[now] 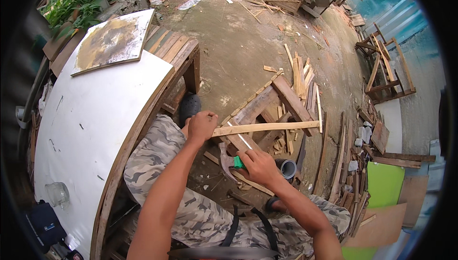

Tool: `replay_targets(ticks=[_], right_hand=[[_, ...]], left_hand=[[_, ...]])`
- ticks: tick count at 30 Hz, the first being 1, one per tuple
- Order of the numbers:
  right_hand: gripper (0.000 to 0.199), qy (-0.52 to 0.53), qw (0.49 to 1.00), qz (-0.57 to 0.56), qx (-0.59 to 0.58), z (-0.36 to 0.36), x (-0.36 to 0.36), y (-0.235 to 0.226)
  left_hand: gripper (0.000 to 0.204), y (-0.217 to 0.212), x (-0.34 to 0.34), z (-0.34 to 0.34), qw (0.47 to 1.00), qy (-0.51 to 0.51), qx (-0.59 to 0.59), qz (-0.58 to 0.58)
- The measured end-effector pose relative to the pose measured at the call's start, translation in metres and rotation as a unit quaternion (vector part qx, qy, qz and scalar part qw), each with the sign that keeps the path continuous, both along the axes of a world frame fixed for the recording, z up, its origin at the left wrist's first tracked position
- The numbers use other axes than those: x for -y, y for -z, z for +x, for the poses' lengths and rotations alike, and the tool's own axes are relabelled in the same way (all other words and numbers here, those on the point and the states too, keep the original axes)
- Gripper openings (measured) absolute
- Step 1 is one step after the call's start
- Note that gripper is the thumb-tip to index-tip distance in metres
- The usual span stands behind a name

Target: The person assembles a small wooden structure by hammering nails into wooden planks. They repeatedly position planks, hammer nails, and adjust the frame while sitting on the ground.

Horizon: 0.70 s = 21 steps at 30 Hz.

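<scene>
Between two knees in camouflage trousers (157,152), one hammer and one long pale slat (267,128) are at hand, the slat lying across a wooden frame (292,98) of thick, dark beams. Two bare hands are at work. The left hand (202,125) has its fingers curled and bunched at the slat's left end; whether they pinch the wood or merely rest on it is hidden. The right hand (259,165) is closed around the handle of the hammer (226,162), whose bare metal claw head hangs over the ground just left of the fist, below the slat; a bright green band shows on the handle beside the fingers. One grey, round-mouthed tube (287,168) stands just beside the right wrist. The slat is smooth, straight-edged and much lighter than the scuffed brown beams. Beyond the frame lies a bundle of loose sticks (303,76), too many and too overlapped to count, on rough, stained ground (229,45). To the left, a wooden table bears one smooth white sheet (100,117), one square board (112,40) smeared brown and yellow, and one clear glass jar (57,193). One dark, perforated clog (190,105) shows near the table.
</scene>
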State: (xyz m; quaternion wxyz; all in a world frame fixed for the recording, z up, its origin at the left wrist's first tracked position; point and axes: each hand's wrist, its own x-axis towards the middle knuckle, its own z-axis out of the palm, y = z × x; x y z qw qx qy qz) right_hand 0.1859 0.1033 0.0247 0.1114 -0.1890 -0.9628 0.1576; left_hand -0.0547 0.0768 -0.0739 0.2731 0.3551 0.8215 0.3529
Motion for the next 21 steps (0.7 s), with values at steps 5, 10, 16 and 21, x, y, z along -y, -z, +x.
replay_targets(ticks=[5,10,16,21], right_hand=[[0.039,0.011,0.999,-0.005,0.031,-0.004,-0.012,0.006],[0.037,-0.014,0.997,0.046,0.054,0.000,-0.019,0.011],[0.028,-0.128,0.984,0.106,-0.064,-0.003,-0.021,0.014],[0.024,0.060,0.996,0.059,-0.001,-0.002,-0.029,0.009]], left_hand=[[0.028,-0.005,-0.001,-0.001,1.000,0.002,-0.005,-0.015],[0.027,-0.007,-0.001,0.000,1.000,0.014,-0.001,0.007],[0.027,-0.016,-0.002,0.001,1.000,0.004,0.026,-0.012],[0.028,-0.021,-0.001,0.004,1.000,0.013,0.002,-0.009]])
